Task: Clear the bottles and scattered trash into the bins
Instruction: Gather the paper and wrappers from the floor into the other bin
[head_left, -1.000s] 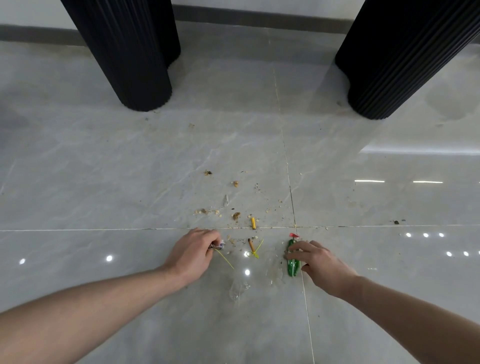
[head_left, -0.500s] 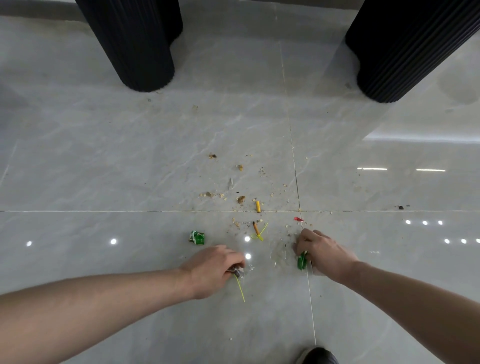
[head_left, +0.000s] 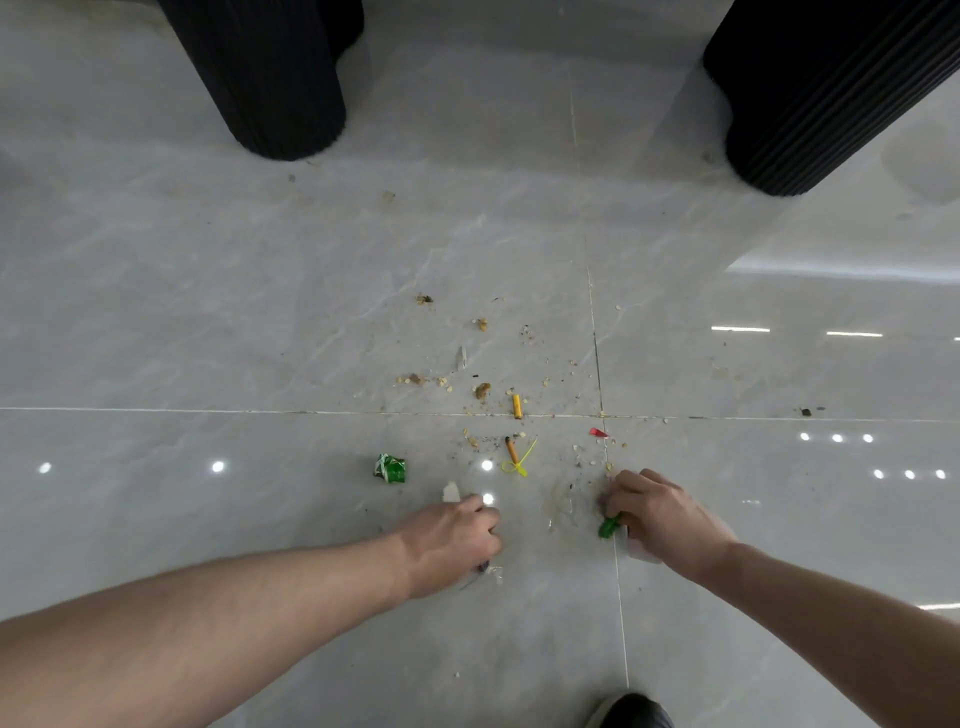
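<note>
A glossy grey marble-tile floor (head_left: 260, 322) with pale grout lines crossing near the middle reflects ceiling lights as bright dots. The toe of a black shoe (head_left: 631, 711) shows at the bottom edge, right of centre.

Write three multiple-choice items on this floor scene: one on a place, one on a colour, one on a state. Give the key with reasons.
1. Where does the crumpled green wrapper lie?
A. beyond the left hand
B. under the right hand
C. against a black bin

2. What colour is the looped zip tie?
A. red
B. yellow
C. blue

3. What is the right hand doing?
A. lying flat and open
B. pointing at a bin
C. gripping a green scrap

Key: 1 A, it sits on bare tile just past the left hand. 2 B, the loop is bright yellow. 3 C, curled fingers close round the green piece.
</note>
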